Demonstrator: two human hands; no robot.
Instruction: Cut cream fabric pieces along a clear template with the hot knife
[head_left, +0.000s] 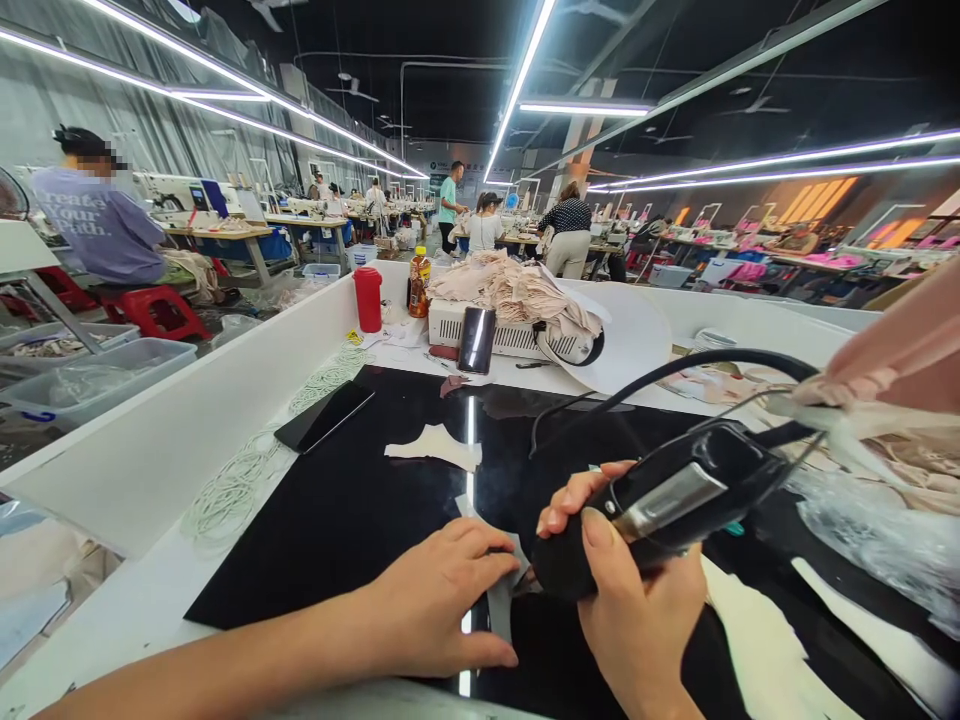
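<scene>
My right hand (637, 590) is wrapped around a black corded hand tool (675, 500) with a metal plate on its side. The tool's front end points down and left at a narrow grey fabric piece (501, 600); the working tip is mostly hidden. My left hand (442, 595) rests on the glossy black board (330, 540) with thumb and fingers apart, its fingertips on the fabric piece beside the tool. A small cream cut piece (433, 447) lies flat farther up the board. Larger cream pieces (765, 640) lie at the lower right.
A phone (324, 415) lies at the board's left edge, near coiled pale cord (232, 490). Behind stand a red cup (367, 300), a bottle (419, 283) and a white box (487, 335) heaped with beige fabric (510, 290). Clear plastic (877, 540) lies right. Several people work beyond.
</scene>
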